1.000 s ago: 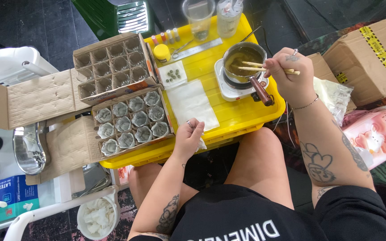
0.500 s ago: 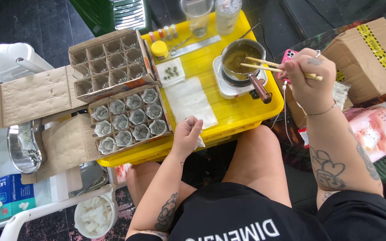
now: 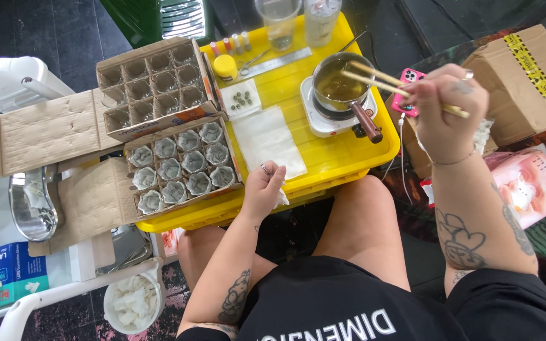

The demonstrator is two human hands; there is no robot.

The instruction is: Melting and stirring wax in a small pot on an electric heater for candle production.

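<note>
**Now: chopsticks lifted off the pot**

Chopsticks [image 3: 387,81] sit pinched in the right hand [image 3: 447,117], tips over the small pot [image 3: 339,85] on the white hot plate [image 3: 323,120]. A second ago they rested lower, across the rim; the hand has since risen and pulled right. Left hand [image 3: 263,189] stays put, fingers curled on white paper [image 3: 270,140] at the yellow tray [image 3: 349,158] edge, beside the box of filled cups [image 3: 181,165].

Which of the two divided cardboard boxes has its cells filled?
The nearer box, beside the left hand: every cell holds a pale grey moulded piece. The farther box has empty cells.
</note>
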